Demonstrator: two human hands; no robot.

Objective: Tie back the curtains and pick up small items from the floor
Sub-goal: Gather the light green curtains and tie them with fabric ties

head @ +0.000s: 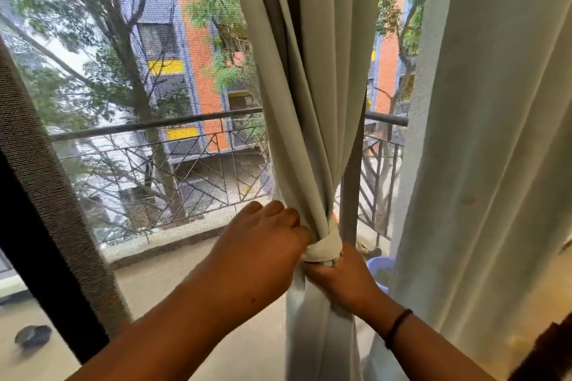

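The pale green curtain (306, 86) hangs straight down, its long axis vertical, and its folds narrow to a knot (324, 249) that sits directly between the two hands. The left hand (263, 244) reaches in from the lower left with its back turned up and its fingers curled against the left side of the knot, gripping the cloth there. The right hand (343, 277) comes up from the lower right, just below and to the right of the knot, closed around the gathered curtain; a dark band (397, 328) circles its wrist. The fingertips of both hands are hidden in the folds. A second curtain (495, 133) hangs to the right of the right hand. Far left of the left hand, a dark blurred object (33, 335) lies on the floor (198, 263).
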